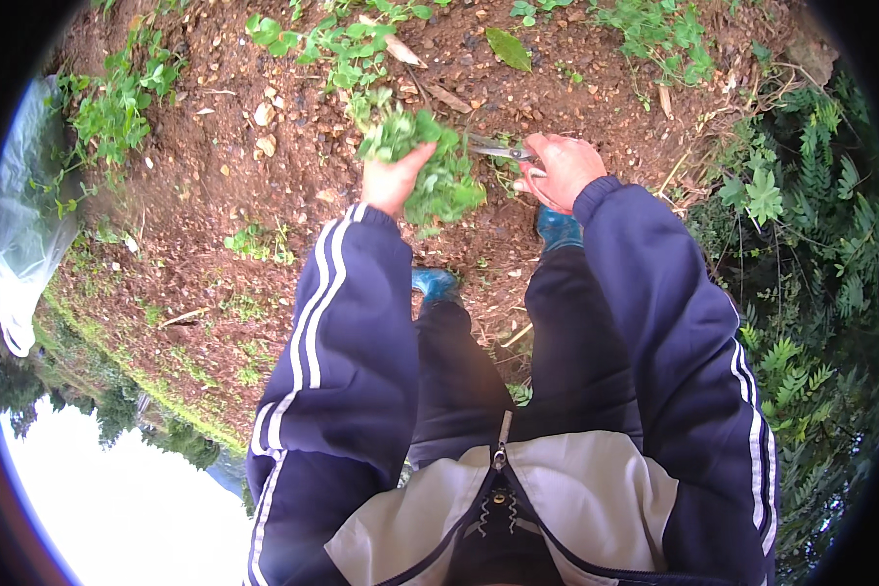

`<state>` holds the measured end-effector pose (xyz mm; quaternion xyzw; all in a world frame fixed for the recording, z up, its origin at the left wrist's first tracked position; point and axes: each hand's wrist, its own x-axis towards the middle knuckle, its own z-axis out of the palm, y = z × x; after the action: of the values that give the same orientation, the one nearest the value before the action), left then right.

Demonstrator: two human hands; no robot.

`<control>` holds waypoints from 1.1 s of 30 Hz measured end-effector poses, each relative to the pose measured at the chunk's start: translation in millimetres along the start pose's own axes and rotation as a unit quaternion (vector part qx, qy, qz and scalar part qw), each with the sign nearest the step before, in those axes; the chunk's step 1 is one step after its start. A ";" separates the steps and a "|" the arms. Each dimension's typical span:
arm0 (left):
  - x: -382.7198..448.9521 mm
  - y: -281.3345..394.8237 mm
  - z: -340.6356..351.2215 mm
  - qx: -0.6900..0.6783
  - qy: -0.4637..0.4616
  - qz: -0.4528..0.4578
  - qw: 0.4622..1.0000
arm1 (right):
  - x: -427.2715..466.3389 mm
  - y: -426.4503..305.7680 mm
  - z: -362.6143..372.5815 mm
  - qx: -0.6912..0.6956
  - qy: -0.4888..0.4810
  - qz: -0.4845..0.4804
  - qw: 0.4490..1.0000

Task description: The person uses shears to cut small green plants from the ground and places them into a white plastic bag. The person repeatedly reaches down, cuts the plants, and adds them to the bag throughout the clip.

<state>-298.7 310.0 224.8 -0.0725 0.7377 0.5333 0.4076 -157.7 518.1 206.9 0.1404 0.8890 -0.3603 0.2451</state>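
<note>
My left hand (395, 176) is closed around a bunch of green leafy stems (443, 176), held above the soil. My right hand (568, 168) grips a pair of scissors (509, 152) by the handles, just right of the bunch. Their metal blades point left towards the leaves, and the tips lie close to the bunch's edge. Whether the blades touch a stem cannot be told. Low green plants (351, 51) with rounded leaves grow from the ground above the bunch.
Reddish, stony soil (190, 168) bears more leafy plants (117, 110). A translucent plastic bag (29, 220) is at the far left. Dense shrubs (798, 220) line the right side. Blue boots (558, 228) stand below my hands. A loose green leaf (508, 49) lies near the top.
</note>
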 end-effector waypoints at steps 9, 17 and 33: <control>-54.5 -36.8 25.7 -0.088 0.118 -0.042 0.988 | 14.6 -16.4 23.3 -0.166 0.038 -0.102 0.980; -54.5 -25.7 30.9 -0.096 0.117 -0.089 0.984 | 0.5 -10.7 -1.4 -0.075 -0.051 -0.059 0.994; -56.4 -26.1 45.1 -0.125 0.216 -0.180 0.951 | -4.2 -3.5 5.0 -0.156 0.035 -0.140 0.977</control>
<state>-223.9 318.7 239.7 -0.3679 0.7104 0.5105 0.3151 -154.0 511.9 208.1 -0.0131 0.9533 -0.2424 0.1796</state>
